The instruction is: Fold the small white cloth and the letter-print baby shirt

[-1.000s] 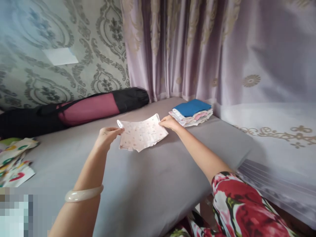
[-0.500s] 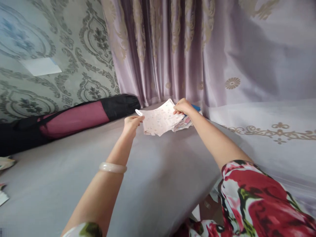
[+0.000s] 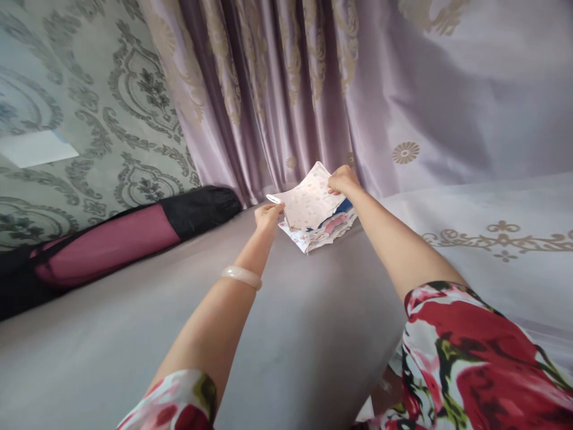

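Note:
A pale pink folded cloth (image 3: pixel 308 203) with small printed spots is stretched between my two hands. My left hand (image 3: pixel 269 215) pinches its left edge, beside a small folded loop at the corner. At the opposite edge, my right hand (image 3: pixel 344 180) grips the cloth with curled fingers. Directly under it lies a stack of folded cloths (image 3: pixel 329 234), with white, pink and blue layers showing. The held cloth covers most of the stack's top, so whether it rests there or hovers just above I cannot tell.
The stack lies on a grey sheet-covered bed (image 3: pixel 286 334). Behind it hang purple curtains (image 3: pixel 277 107). A long black and pink bag (image 3: pixel 111 245) lies along the patterned wall (image 3: pixel 98 119) at left. A pale embroidered cloth panel (image 3: pixel 492 221) is on the right.
Both hands have carried the pink cloth to the right, over the stack, which it now overlaps. My view has shifted and tilted slightly.

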A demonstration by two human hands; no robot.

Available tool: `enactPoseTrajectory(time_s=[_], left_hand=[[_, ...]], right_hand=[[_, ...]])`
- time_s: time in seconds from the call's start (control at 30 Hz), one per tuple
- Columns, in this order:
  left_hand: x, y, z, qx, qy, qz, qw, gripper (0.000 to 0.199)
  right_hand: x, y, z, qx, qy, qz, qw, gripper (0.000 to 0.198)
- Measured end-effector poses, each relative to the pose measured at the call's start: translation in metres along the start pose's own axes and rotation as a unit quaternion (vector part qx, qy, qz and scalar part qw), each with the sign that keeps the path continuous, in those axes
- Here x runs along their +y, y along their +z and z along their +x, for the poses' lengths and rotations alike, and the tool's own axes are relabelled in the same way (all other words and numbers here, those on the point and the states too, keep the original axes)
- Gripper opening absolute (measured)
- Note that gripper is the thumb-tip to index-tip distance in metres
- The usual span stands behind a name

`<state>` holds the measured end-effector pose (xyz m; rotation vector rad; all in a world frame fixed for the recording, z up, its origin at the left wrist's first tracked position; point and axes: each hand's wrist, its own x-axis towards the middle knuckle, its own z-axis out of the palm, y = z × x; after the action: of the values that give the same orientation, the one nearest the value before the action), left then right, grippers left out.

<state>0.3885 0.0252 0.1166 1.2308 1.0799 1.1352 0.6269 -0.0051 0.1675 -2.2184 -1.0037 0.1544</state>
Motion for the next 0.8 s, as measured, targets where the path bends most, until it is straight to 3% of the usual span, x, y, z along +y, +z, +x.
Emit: enactPoseTrajectory(time_s=[0.1, 0.3, 0.8], left_hand=[[-0.006, 0.019, 0.011, -0.003, -0.013, -0.001, 1.000, 0.012], [-0.016, 0.045, 0.026, -0.006, -0.029, -0.016, 0.999, 0.011], [-0.049, 0.046, 0.040, 0.001, -0.109, 0.004, 0.994, 0.020]], right_hand=[[0.005, -0.009, 0.001, 0.006, 0.024, -0.005, 1.000, 0.027], [0.015, -0.024, 0.000, 0.038, -0.045, -0.087, 0.994, 0.017], [0.021, -0.006, 0.013, -0.015, -0.012, -0.097, 0.995, 0.034]])
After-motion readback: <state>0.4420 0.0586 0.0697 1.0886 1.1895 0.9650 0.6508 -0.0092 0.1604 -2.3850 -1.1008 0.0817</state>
